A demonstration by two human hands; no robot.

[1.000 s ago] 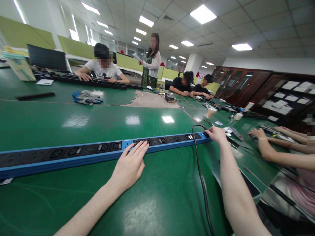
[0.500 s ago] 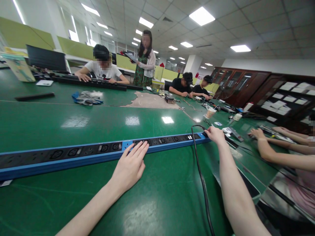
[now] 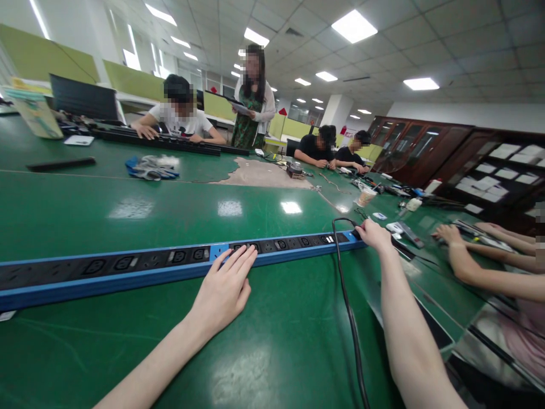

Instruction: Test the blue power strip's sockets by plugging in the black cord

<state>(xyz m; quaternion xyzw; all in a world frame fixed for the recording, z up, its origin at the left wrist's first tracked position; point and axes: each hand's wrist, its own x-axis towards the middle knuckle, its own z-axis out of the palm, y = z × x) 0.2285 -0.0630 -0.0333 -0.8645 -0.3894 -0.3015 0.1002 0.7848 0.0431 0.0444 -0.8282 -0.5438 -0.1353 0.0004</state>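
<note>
Keeps left hand [image 3: 221,292], fingers spread flat, on near edge of blue power strip [image 3: 293,245] lying lengthwise on green table [image 3: 298,346]. Still pinches black cable [image 3: 345,295] at strip's right end with right hand [image 3: 374,234]. No shift in either grip since half a second ago, so likely just holding steady.

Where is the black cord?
In the head view, the black cord leaves the right end of the blue power strip, beside the right hand, and runs toward the camera across the green table.

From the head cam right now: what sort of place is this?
Likely an electronics workshop or test room: a long green work table, a blue power strip under the left hand with the right hand at its cabled end, and seated people handling black strips.
</note>
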